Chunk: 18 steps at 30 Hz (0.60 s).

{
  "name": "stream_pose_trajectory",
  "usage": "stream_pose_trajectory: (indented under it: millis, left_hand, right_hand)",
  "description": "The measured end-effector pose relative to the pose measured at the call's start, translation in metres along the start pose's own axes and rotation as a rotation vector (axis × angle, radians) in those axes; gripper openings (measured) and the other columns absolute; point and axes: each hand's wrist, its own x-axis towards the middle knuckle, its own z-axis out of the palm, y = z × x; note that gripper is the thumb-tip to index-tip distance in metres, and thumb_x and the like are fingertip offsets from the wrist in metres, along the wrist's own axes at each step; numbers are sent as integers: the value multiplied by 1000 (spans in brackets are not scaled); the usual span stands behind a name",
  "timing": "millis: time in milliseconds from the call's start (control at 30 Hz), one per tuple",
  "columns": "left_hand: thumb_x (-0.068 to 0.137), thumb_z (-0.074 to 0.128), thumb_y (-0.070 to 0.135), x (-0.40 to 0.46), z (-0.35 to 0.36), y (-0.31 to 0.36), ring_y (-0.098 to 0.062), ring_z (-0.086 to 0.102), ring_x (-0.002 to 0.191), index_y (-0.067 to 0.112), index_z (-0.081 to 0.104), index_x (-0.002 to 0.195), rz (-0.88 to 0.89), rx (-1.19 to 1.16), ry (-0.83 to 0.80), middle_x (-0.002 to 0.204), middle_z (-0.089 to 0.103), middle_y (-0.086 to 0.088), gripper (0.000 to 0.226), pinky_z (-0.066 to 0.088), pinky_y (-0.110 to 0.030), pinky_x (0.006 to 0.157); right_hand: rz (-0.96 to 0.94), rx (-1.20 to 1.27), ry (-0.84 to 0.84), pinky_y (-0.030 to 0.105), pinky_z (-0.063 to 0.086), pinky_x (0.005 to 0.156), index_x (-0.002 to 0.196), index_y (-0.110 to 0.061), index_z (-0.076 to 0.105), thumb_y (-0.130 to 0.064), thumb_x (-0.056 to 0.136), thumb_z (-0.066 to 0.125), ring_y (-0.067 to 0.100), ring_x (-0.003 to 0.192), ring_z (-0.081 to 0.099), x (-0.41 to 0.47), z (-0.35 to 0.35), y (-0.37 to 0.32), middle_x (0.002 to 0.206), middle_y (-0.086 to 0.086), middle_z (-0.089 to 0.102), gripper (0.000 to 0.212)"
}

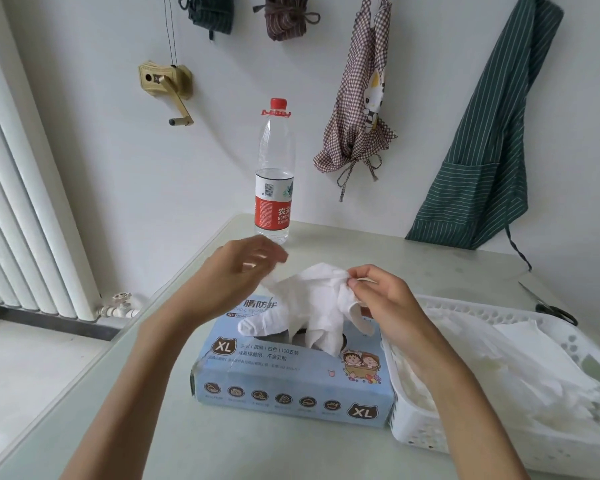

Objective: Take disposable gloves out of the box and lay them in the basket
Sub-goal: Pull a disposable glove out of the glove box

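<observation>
A light-blue glove box (pixel 291 382) marked XL lies on the table in front of me. Above its top slot hangs a white disposable glove (pixel 312 306), its fingers drooping onto the box. My right hand (pixel 378 299) pinches the glove's cuff edge between thumb and fingertips. My left hand (pixel 236 271) is blurred; its fingertips hold the cuff's other side. To the right of the box stands a white perforated basket (pixel 416 427) with several white gloves (pixel 520 368) lying in it.
A water bottle (pixel 274 174) with a red cap stands behind the box near the wall. Scissors (pixel 551 306) lie at the table's right, behind the basket. Aprons hang on the wall above. The table's left edge drops to the floor beside a radiator.
</observation>
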Motion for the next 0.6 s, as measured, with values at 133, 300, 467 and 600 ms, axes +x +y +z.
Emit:
stream_pose_trajectory:
  millis: [133,300,467,600]
  left_hand:
    - [78,65,48,-1,13,5,12,51,114,31,52,126,61,24,-230,123,56,23,52,40,-9,97]
    - [86,67,32,5,20,-3,-6,67,76,25,71,92,71,66,-2,79,71,10,10,56,-38,80]
    - [84,67,42,3,17,4,-8,67,66,31,71,85,50,43,71,69,70,13,12,56,-41,74]
    - [82,68,38,3,14,3,-8,66,65,25,72,88,49,30,25,70,70,10,14,57,-34,72]
  right_hand:
    - [-15,24,-99,16,44,72,95,-21,65,-19,98,49,3,76,60,-1,-1,-2,83,-9,69,16]
    - [33,-29,-95,15,43,77,98,-31,63,-55,90,46,1,84,60,-4,-8,-2,86,-13,62,30]
    - [-113,-305,-131,14,46,75,111,-34,61,-58,73,69,-9,95,60,-13,-3,-6,105,-21,65,45]
    - [-215,-196,23,29,54,78,92,-19,75,-34,89,64,6,83,69,-13,-9,-12,88,-12,74,19]
